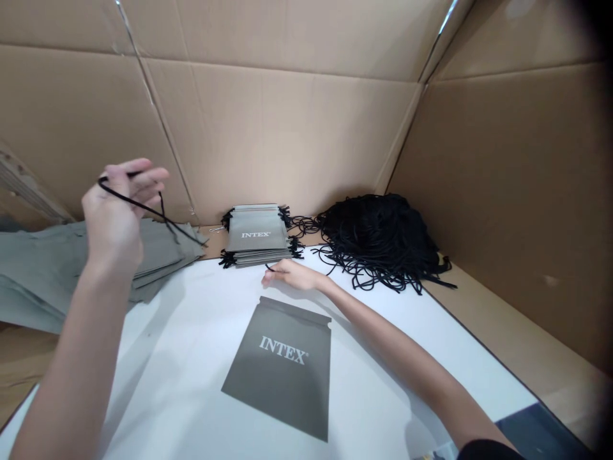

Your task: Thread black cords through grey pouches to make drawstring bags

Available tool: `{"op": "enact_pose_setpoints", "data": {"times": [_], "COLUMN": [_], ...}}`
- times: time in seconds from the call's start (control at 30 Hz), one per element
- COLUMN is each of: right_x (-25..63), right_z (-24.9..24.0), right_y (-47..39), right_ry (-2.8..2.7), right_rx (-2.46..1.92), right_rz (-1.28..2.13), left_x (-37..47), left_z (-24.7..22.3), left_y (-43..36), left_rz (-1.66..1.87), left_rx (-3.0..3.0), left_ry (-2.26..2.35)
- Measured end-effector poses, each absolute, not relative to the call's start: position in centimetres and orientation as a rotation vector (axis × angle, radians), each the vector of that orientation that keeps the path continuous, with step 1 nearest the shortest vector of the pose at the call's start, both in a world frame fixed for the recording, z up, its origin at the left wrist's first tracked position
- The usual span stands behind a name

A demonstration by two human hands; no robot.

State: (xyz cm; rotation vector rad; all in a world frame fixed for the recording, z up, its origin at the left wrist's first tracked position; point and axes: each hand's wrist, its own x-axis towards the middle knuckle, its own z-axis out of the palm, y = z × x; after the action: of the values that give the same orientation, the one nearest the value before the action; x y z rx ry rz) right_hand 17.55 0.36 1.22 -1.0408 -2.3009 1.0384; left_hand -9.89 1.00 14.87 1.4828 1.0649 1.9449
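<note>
Forearms (71, 367) over white table (182, 377), left hand (115, 217) and right hand (294, 275) with pinched cord (131, 200), cardboard walls (287, 131)

White capitals reading "INTEX", trailed by a mark too tiny to read surely, stand across the flat grey pouch (282, 377) on the desk (177, 383), and "INTEX" also stands on the stack of pouches (257, 222) beyond that pouch.
</note>
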Motion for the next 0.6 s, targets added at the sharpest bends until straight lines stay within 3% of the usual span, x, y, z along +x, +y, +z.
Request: {"op": "enact_pose_setpoints", "data": {"times": [0.2,0.3,0.4,0.6], "right_x": [17.9,17.5,17.0,16.4], "right_z": [5.3,7.4,8.7,9.3], "right_y": [-1.3,-2.9,-4.3,-5.2], "right_ry": [-2.244,-2.260,-2.357,-2.396], "right_rx": [-1.037,-1.030,-1.131,-1.246], "right_rz": [0.829,0.489,0.205,0.169], "left_x": [-10.1,-7.3,-4.6,-2.2], "left_z": [13.6,12.0,11.0,9.9], "left_y": [-0.7,-1.1,-1.8,-3.2], "left_rz": [0.614,0.716,0.810,1.076], "left_rx": [2.216,2.345,2.368,2.446], "left_ry": [1.227,1.350,1.114,1.016]}}
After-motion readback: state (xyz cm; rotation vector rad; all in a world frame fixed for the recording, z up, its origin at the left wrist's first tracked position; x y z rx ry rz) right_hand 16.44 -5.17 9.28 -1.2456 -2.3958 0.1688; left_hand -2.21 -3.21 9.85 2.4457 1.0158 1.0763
